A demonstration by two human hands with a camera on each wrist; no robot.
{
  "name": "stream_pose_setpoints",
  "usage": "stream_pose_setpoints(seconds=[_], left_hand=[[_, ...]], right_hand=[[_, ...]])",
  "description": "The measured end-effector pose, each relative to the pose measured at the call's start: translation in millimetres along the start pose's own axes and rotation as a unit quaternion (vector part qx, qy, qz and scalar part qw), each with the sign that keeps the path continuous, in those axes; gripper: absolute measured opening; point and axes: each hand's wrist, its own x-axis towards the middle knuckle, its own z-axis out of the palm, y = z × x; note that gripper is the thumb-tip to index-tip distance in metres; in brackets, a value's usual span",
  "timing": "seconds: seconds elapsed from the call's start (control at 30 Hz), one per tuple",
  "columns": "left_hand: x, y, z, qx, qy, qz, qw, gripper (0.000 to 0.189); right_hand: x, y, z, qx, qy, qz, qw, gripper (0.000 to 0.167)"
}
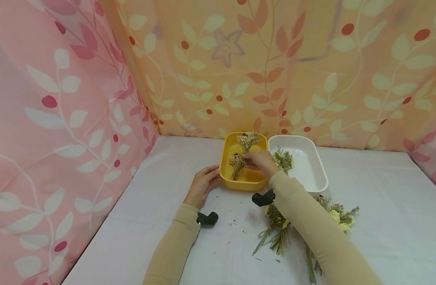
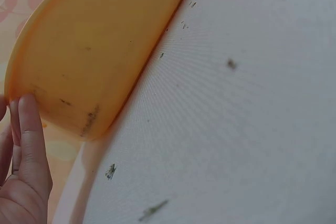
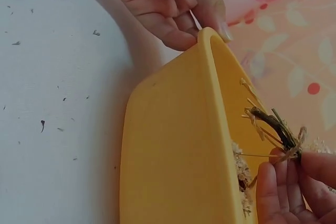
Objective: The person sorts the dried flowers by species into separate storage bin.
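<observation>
Hands [image 1: 203, 185] hold yellow tub [image 1: 243, 185] and dried flowers [image 1: 248, 141] near star-printed cloth [image 1: 236, 75].

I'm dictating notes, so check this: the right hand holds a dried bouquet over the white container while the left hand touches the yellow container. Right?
Not quite: the head view shows the right hand holding the dried bouquet over the yellow container, while the left hand touches that same container.

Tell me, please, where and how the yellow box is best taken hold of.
Probably hold the yellow box by its left rim, coming from the left with the left hand: the raised wall there gives a narrow edge to pinch, while the white box stands close along the right side.
</observation>
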Motion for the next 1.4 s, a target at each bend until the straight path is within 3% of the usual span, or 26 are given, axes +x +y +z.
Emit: stream_pose_setpoints(seconds=[0.5,1.03,1.4], left_hand=[[-2.2,1.0,-0.4,-0.007,0.005,0.006,0.9999,0.031],[-1.5,2.6,2.1,-0.006,0.006,-0.004,1.0000,0.031],[-1.9,1.9,2.1,-0.005,0.009,-0.003,0.9999,0.031]], right_hand=[[11.3,12.5,15.6,-0.035,0.025,-0.010,0.9990,0.031],[20.8,23.3,10.9,-0.039,0.028,0.041,0.9980,0.027],[26.4,28.8,7.4,-0.031,0.019,0.044,0.9984,0.023]])
